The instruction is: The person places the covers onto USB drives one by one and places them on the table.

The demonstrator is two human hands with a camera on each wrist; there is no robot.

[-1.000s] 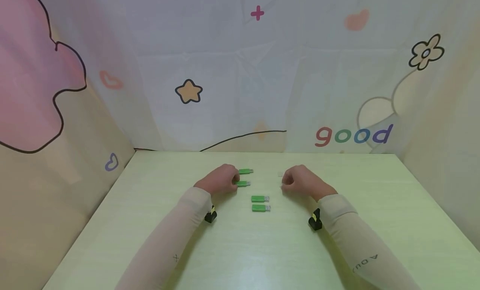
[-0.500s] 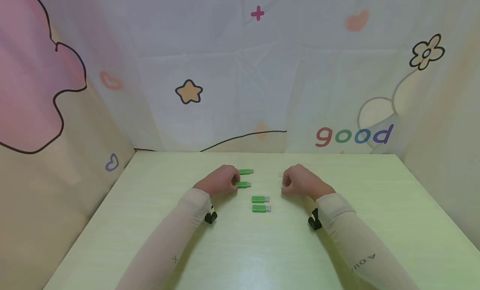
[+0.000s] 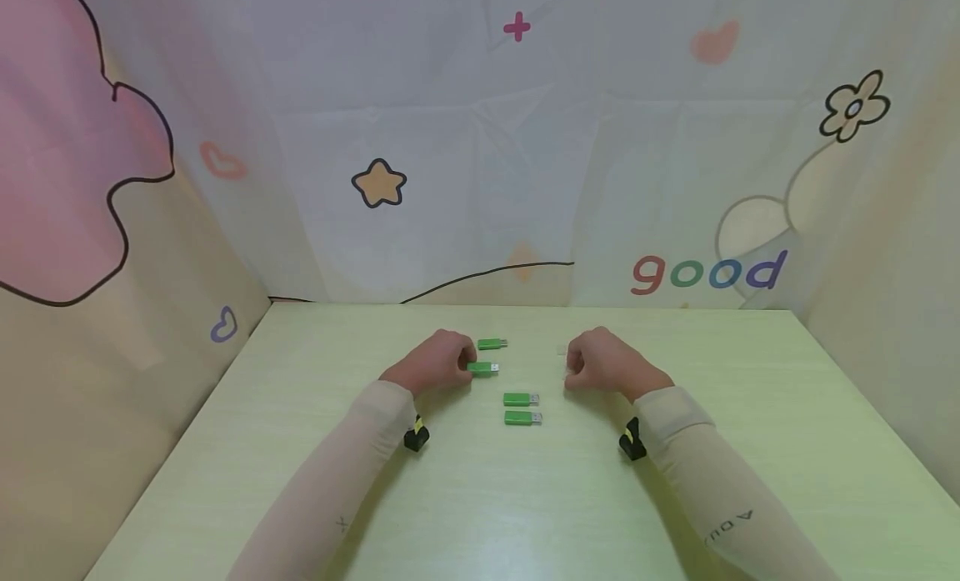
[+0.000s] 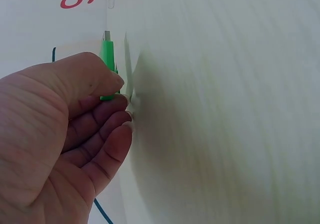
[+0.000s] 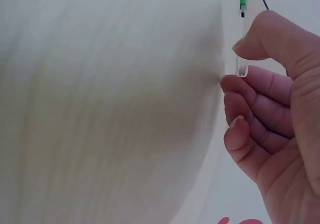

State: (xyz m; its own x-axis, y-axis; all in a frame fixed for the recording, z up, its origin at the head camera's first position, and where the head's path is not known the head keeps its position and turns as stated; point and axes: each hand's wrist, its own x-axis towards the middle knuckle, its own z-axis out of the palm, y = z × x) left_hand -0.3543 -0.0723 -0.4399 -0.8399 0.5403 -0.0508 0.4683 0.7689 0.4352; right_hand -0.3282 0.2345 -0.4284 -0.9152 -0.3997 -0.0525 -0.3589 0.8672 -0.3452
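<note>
My left hand pinches a green USB stick between thumb and fingers. In the left wrist view this USB stick has its metal plug bare and pointing away from the palm. My right hand curls opposite it; in the right wrist view, thumb and forefinger pinch a small clear plastic cap, partly hidden by the thumb. Another green USB stick lies just beyond the left hand. Nearer me lie two more, an upper USB stick and a lower USB stick, plugs facing right.
A second clear cap lies on the pale table just beyond the right hand. A printed curtain hangs behind the table's far edge and along both sides.
My left hand has shifted slightly left with its USB stick, whose plug now shows brighter. The right hand has barely moved. The other USB sticks lie where they were.
</note>
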